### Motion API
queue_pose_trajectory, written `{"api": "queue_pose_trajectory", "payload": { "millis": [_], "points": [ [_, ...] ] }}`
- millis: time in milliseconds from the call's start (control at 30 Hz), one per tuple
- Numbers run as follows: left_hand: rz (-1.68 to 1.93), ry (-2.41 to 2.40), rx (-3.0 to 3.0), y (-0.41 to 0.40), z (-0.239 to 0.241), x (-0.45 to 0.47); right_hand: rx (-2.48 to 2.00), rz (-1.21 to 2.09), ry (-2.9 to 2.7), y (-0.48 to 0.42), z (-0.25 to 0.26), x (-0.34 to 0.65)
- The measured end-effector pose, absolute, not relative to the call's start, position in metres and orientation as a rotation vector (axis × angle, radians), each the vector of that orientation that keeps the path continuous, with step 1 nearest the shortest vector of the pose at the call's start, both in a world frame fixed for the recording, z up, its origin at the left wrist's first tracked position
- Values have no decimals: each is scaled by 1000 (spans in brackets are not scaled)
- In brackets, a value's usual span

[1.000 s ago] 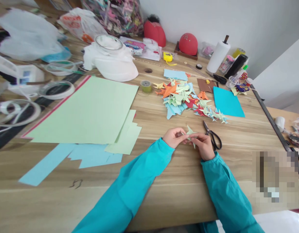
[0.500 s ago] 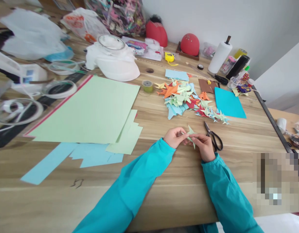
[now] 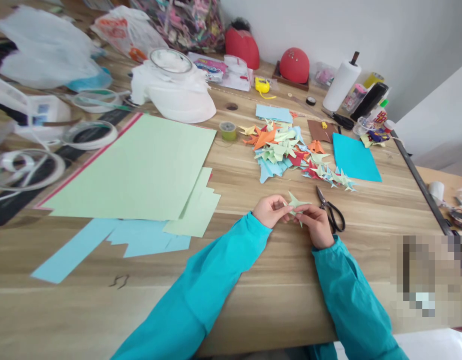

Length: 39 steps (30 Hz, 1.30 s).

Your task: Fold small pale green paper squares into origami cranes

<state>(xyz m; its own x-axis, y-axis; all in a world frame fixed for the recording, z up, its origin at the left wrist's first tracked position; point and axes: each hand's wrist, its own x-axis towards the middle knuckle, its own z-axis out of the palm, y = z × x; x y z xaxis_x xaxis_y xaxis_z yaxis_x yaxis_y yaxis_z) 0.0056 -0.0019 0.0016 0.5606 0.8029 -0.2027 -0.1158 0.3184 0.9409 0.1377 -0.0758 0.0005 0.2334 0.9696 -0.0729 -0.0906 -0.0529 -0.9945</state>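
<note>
Between my two hands is a small pale green folded paper piece [image 3: 295,201] with pointed tips, held just above the wooden table. My left hand [image 3: 272,211] pinches its left side between thumb and fingers. Closed on its right side is my right hand [image 3: 315,223], with the fingertips of both hands almost meeting. Black-handled scissors [image 3: 335,215] lie beside my right hand, blades pointing away from me. Beyond the hands is a pile of folded paper pieces [image 3: 278,150] in green, orange, red, yellow and light blue.
Large pale green sheets [image 3: 140,170] lie at left over light blue strips [image 3: 75,252]. A spool [image 3: 227,131], a yellow tape measure [image 3: 262,86] and a turquoise paper stack [image 3: 356,156] sit farther back. Plastic bags [image 3: 46,50] and coiled white bands [image 3: 26,170] crowd the left side.
Both hands stay in nearly the same place, still gripping the green folded paper. The paper has shifted slightly, with its right point showing more now.
</note>
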Motion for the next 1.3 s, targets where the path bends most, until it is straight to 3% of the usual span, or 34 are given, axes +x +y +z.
{"api": "queue_pose_trajectory", "payload": {
  "millis": [1300],
  "points": [
    [698, 746, 1033, 0, 1, 3, -1369, 1066, -980, -73, 7, 133]
  ]
}}
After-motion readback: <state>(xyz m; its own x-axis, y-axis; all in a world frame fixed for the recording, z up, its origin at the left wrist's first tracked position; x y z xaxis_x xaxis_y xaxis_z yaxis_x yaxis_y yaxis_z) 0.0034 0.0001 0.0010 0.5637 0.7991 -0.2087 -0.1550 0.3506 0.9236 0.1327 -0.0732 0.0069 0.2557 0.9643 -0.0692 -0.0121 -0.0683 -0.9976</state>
